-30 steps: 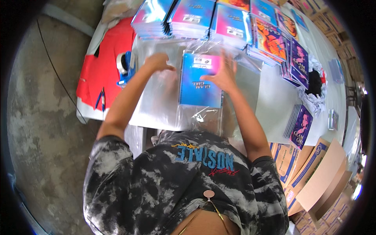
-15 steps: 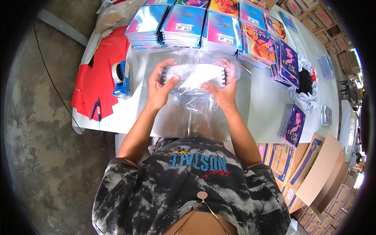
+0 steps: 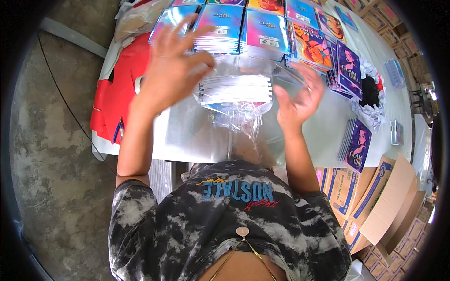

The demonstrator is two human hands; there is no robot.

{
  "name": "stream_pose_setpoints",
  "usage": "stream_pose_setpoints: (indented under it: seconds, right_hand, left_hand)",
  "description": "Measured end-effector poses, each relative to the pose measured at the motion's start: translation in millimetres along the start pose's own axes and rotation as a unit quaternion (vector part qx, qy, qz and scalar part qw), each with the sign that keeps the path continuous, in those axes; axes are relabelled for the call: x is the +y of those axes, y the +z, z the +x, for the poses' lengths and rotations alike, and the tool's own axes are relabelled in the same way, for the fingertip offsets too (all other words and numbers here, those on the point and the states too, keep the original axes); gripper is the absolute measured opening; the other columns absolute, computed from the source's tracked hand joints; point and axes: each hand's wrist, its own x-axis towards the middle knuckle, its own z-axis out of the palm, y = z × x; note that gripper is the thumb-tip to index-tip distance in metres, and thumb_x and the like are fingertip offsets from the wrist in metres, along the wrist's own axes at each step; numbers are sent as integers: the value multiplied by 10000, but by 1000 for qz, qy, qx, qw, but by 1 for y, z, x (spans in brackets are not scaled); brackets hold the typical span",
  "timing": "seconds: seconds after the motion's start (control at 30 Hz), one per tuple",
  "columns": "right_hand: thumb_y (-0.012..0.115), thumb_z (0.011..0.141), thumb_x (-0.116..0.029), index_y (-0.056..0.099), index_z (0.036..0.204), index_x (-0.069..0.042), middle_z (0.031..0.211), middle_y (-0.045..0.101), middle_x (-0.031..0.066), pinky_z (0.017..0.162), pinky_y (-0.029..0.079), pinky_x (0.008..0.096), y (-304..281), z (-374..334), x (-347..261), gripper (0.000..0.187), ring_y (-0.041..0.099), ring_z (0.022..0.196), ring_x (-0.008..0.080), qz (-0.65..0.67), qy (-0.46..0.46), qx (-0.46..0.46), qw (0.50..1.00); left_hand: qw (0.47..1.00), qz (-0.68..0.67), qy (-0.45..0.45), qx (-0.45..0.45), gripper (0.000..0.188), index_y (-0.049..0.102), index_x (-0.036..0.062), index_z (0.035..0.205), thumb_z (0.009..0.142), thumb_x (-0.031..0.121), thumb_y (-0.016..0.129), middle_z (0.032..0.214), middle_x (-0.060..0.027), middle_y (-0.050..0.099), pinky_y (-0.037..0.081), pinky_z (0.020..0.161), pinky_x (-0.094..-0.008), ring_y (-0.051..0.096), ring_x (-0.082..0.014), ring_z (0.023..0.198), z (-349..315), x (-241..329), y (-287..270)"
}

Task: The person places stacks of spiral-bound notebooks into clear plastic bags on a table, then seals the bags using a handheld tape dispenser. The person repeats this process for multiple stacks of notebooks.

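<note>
A small stack of spiral notebooks [image 3: 236, 89] rests on the table in front of me, page edges toward me, inside a clear plastic bag [image 3: 239, 118]. The bag's loose end crumples on my side of the stack. My left hand [image 3: 174, 70], somewhat blurred, is raised to the left of the bag with its fingers apart. Beneath and behind it a tape dispenser is mostly hidden; only its pale roll [image 3: 138, 85] shows. My right hand [image 3: 300, 96] is open just right of the bag, thumb close to the notebooks' spiral side, holding nothing.
Stacks of blue-pink notebooks [image 3: 265, 32] line the far side, with orange [image 3: 311, 47] and purple ones [image 3: 348, 70] to their right. Red sheets [image 3: 117, 89] and pens [image 3: 118, 131] lie left. A lone purple notebook [image 3: 358, 145] lies near an open carton [image 3: 389, 201] at right.
Both hands have let go of the bagged notebooks, which now rest on the table. My left hand has moved up and left over the tape dispenser; my right hand has shifted right.
</note>
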Motion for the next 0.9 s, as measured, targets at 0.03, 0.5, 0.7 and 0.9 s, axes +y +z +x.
stream_pose_setpoints:
  seconds: [0.03,0.5,0.7,0.9]
  right_hand:
    - [696,732,-84,405,1145,7,1058,513,132,904,368,369,-5,-9,-1,513,499,986,223,15,-9,48,999]
    - [574,734,-68,649,1008,-139,1040,595,1,899,342,348,-17,-132,-2,293,506,1014,196,-142,-39,-348,926]
    - [565,773,-102,638,1057,-103,1240,542,-4,939,335,344,4,-85,-8,294,479,1126,166,-186,-117,-337,916]
    - [520,839,-155,575,1126,-32,1210,550,93,1009,327,422,35,-17,-3,317,471,1168,251,-225,-31,-427,875]
  left_hand:
    - [993,-97,-14,69,122,654,160,824,719,110,688,1289,-71,474,232,1044,-469,314,-322,1279,-4,-17,-10]
    - [971,-235,-1,34,178,650,139,910,734,109,647,1352,-108,413,190,1063,-471,287,-306,1305,-14,-37,-7]
    - [744,-605,-160,233,417,510,14,1156,821,248,594,1331,-157,423,252,1030,-436,387,-282,1243,-60,-61,37]
    - [785,-504,-342,111,560,353,2,1347,893,287,516,1345,-154,419,254,1052,-371,339,-270,1285,-81,56,110]
